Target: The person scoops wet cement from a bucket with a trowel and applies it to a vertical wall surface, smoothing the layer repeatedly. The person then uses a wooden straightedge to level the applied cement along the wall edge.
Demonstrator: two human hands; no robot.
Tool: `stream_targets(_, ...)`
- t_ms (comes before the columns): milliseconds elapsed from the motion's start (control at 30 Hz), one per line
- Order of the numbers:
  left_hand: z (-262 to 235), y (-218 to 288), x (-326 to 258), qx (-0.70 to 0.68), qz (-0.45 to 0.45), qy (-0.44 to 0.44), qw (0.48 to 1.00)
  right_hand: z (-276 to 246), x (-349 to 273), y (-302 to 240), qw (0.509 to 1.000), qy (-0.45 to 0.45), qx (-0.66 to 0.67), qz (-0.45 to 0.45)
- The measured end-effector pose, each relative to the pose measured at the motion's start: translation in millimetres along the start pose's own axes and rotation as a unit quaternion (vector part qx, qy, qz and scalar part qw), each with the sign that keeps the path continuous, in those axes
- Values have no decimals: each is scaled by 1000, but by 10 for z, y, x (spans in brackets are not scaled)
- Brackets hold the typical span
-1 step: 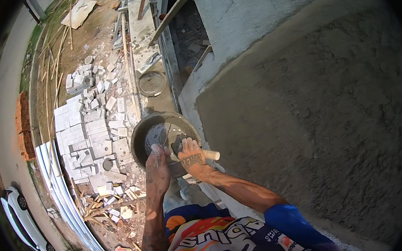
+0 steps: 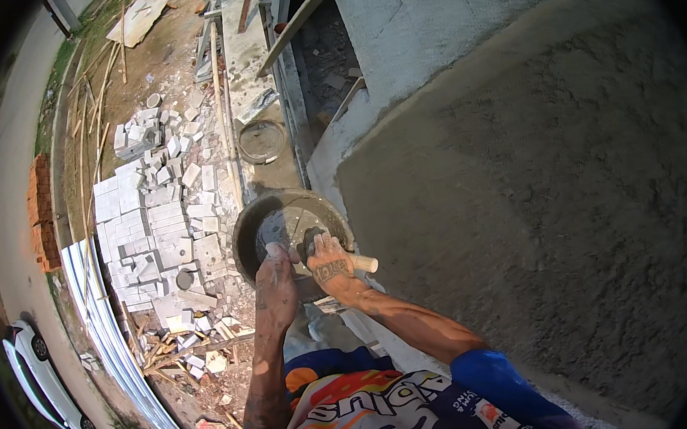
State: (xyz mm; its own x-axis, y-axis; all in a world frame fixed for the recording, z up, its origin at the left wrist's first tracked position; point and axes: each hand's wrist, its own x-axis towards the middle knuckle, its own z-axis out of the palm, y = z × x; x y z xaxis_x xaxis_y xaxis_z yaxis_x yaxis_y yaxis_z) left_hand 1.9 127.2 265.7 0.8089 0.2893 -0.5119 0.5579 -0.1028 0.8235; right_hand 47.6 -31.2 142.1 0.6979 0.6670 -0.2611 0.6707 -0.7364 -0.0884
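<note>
Both my hands are over a round dark mortar tub (image 2: 244, 231), which has wet grey mix and some liquid inside. My right hand (image 2: 331, 263) is closed round a trowel; its pale wooden handle (image 2: 365, 263) sticks out to the right, and its dark, mortar-smeared end is partly hidden by my fingers. Close by on the left, my left hand (image 2: 276, 271) is closed, thumb up and smeared with grey. What its fingers hold is hidden. The tub's near rim shows below my hands.
A freshly plastered grey wall (image 2: 514, 199) fills the right side. Beyond the tub, a round pan (image 2: 262, 142) lies on the narrow ledge. Far below on the left are white blocks (image 2: 152, 223), metal channels (image 2: 108, 325), orange bricks (image 2: 42, 212) and a parked white car (image 2: 47, 379).
The tub and both my hands have shifted slightly to the right together. My right hand keeps its hold on the trowel.
</note>
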Motion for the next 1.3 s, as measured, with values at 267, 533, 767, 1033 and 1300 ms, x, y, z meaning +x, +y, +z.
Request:
stream_targets(267,69,240,120,-97,17,-2,995,-682,-589,572,970,86,226,19)
stream_targets(533,-292,178,7,-144,-56,62,986,-1455,-760,1494,727,-28,627,277)
stream_targets(767,-531,-45,6,-98,-53,118,987,-2243,-1235,1838,698,359,467,406)
stream_targets(1033,-500,66,-70,-48,-35,141,988,-1976,-1035,878,903,240,288,208)
stream_targets(1300,-91,101,-168,-32,66,34,997,-406,-77,-52,996,45,-79,19)
